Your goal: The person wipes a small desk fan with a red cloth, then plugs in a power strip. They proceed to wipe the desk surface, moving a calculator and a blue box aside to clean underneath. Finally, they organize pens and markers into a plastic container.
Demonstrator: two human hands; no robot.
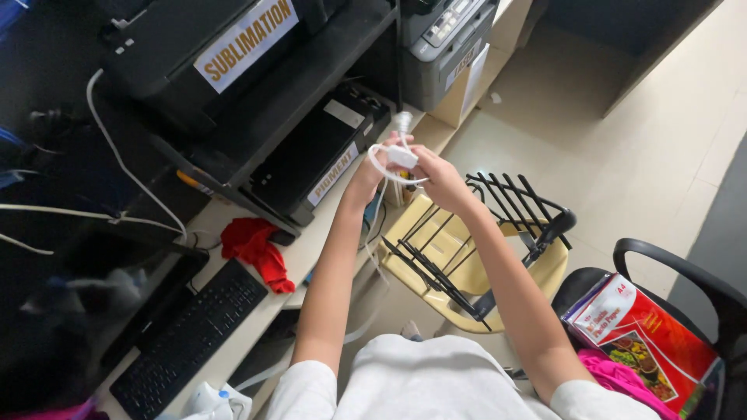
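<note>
**Holding white cable with both hands above desk edge**

Gripping a white cable [387, 165] with both hands, raised at about 12 o'clock from the torso. Left hand [372, 173] closed around the looped cord, fingers clamped on it. Right hand [440, 179] pinched shut on the small white plug block [401, 157] at the cable's end, just beside the left hand, nearly touching. Loose cord trailing down from the hands toward 6 o'clock, passing the desk edge.

Directly beneath the hands, at 5 o'clock: beige plastic chair [464, 272] with a black wire rack [475, 233] lying on the seat. At 4 o'clock, near the right elbow: black office chair [677, 268] carrying a red pack of photo paper [650, 334] and pink fabric [618, 377].

At 9 to 11 o'clock: black printer [194, 54] on an upper shelf, second black printer [311, 155] below it, well apart from the hands. Grey printer [447, 50] at 12 o'clock. Red cloth [257, 249] on the desk at 8 o'clock, black keyboard [187, 338] further down at 7 o'clock.
</note>
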